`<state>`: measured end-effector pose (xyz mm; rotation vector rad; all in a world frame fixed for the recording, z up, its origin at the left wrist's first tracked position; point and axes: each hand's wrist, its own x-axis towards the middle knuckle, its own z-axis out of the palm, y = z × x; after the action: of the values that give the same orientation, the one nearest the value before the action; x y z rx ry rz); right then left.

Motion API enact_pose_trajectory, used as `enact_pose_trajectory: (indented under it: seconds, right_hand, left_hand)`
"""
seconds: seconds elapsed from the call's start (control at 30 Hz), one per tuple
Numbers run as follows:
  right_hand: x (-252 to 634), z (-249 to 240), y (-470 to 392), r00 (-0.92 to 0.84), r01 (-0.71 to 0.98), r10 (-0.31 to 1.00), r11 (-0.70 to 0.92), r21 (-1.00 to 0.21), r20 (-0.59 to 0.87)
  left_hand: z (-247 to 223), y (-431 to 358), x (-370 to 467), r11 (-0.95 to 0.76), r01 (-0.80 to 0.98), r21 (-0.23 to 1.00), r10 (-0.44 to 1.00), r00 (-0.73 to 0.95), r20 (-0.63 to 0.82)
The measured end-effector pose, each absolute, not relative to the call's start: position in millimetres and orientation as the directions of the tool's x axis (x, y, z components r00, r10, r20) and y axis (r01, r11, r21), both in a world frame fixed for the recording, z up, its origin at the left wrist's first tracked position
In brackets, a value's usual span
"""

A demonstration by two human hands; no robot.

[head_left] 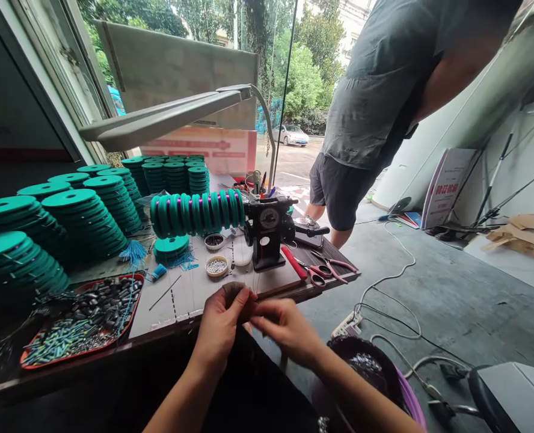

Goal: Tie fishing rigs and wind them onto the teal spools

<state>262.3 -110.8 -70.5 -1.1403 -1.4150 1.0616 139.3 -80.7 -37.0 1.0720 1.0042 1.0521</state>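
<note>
My left hand point(220, 313) has its thumb pressed to the bent forefinger, and the fingers of my right hand point(287, 332) meet in a pinch right beside those tips. Whatever sits between them is too fine or too hidden to make out; it would be just off the near edge of the surface point(148, 316), above my dark lap point(249, 385). I judge that to be the weak spot: with nothing flat underneath, a slack pinch could let a small piece fall at six o'clock, where the dark cloth would swallow it. Further off, at four o'clock, the lined bucket point(412, 391) could take anything that bounces.

Reckoning from my fingers, the bowl of white beads point(216, 276) and the bowl of dark beads point(214, 249) stand at eleven; a careless knuckle might tip either, and both look shallow. Faint threads run on the surface near the white bowl, so a snagged cuff or wrist might tangle them. The black machine point(267, 231) stands at twelve, with its row of green spools point(197, 213) reaching toward eleven; a bump there could jog the lot. At two, the scissors point(317, 276) lie near the edge, and a sweeping right forearm might knock them off.
</note>
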Motion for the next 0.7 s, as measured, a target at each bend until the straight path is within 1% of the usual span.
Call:
enact_pose_trajectory:
  seconds: [0.07, 0.1, 0.13, 0.2, 0.27, 0.4, 0.47, 0.57, 0.7]
  right_hand:
    - [269, -50, -96, 0.062, -0.004, 0.983, 0.176, -0.984, 0.175]
    - [270, -39, -87, 0.073, -0.071, 0.984, 0.168, -0.983, 0.163]
    - [270, -29, -78, 0.025, -0.129, 0.990, 0.140, -0.982, 0.138]
    - [266, -16, -61, -0.147, -0.231, 0.986, 0.040, -0.972, 0.076]
    - [259, -13, -49, -0.214, -0.291, 0.974, 0.008, -0.957, 0.073]
    - [248, -19, -44, -0.158, -0.349, 0.978, 0.075, -0.934, 0.137]
    - [247, -21, -45, -0.141, -0.373, 0.979, 0.082, -0.924, 0.144]
    - [248, -21, -45, -0.104, -0.414, 0.989, 0.053, -0.909, 0.105]
    - [252, -20, -43, -0.115, -0.415, 0.988, 0.042, -0.909, 0.099]
  left_hand:
    - [-40, -82, 140, 0.164, -0.192, 0.968, 0.969, 0.214, -0.122]
    - [-41, -83, 140, 0.169, -0.206, 0.964, 0.966, 0.226, -0.121]
    - [-42, -84, 139, 0.172, -0.218, 0.961, 0.964, 0.238, -0.118]
    - [-42, -84, 138, 0.178, -0.238, 0.955, 0.960, 0.256, -0.116]
    - [-41, -84, 137, 0.189, -0.247, 0.950, 0.957, 0.263, -0.122]
    - [-41, -87, 131, 0.228, -0.236, 0.945, 0.943, 0.294, -0.154]
    - [-43, -92, 128, 0.271, -0.229, 0.935, 0.920, 0.346, -0.182]
    - [-51, -105, 124, 0.389, -0.220, 0.895, 0.869, 0.411, -0.276]
    - [-60, -120, 119, 0.517, -0.248, 0.820, 0.822, 0.410, -0.394]
